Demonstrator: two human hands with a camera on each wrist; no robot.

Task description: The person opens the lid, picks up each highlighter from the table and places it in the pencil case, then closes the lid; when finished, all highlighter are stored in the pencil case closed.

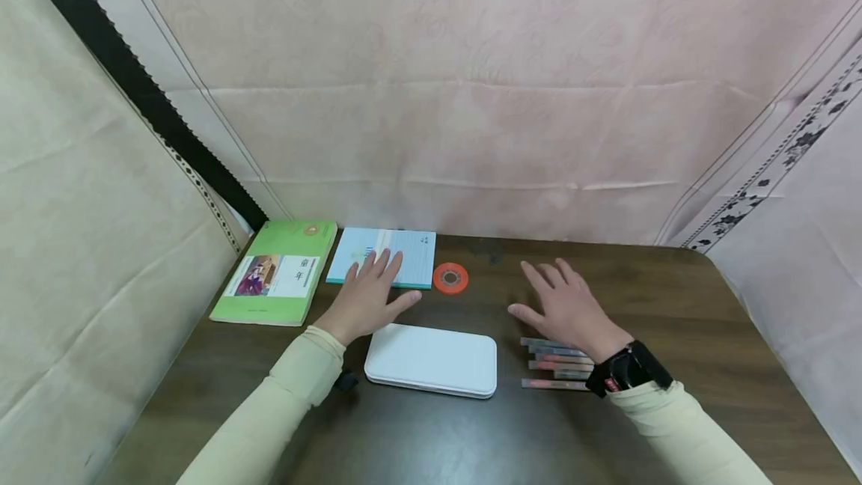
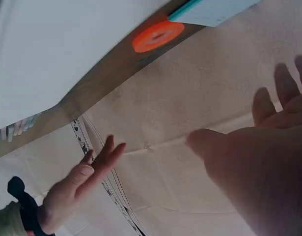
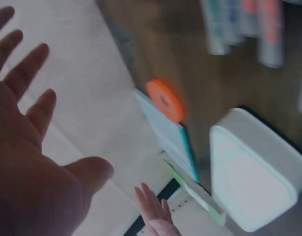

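Note:
My left hand (image 1: pixel 369 296) is held with its fingers spread, above the table between the light-blue booklet and the white case; nothing is in it. My right hand (image 1: pixel 567 307) hovers over the far end of several pens (image 1: pixel 555 365), fingers apart and holding nothing. Between the two hands lies a white rectangular case (image 1: pixel 432 360) with rounded corners, its lid down. The pens lie side by side to its right, partly hidden under the right hand and wrist. In the right wrist view, the case (image 3: pixel 254 172) and pens (image 3: pixel 271 34) show below the raised hand.
A green book (image 1: pixel 279 275) lies at the back left. Beside it is a light-blue booklet (image 1: pixel 417 257), then an orange-red ring-shaped disc (image 1: pixel 450 278). Pale cloth (image 1: pixel 471 133) hangs behind and at both sides of the dark wooden table (image 1: pixel 431 440). A small black object (image 1: pixel 346 380) sits by the left sleeve.

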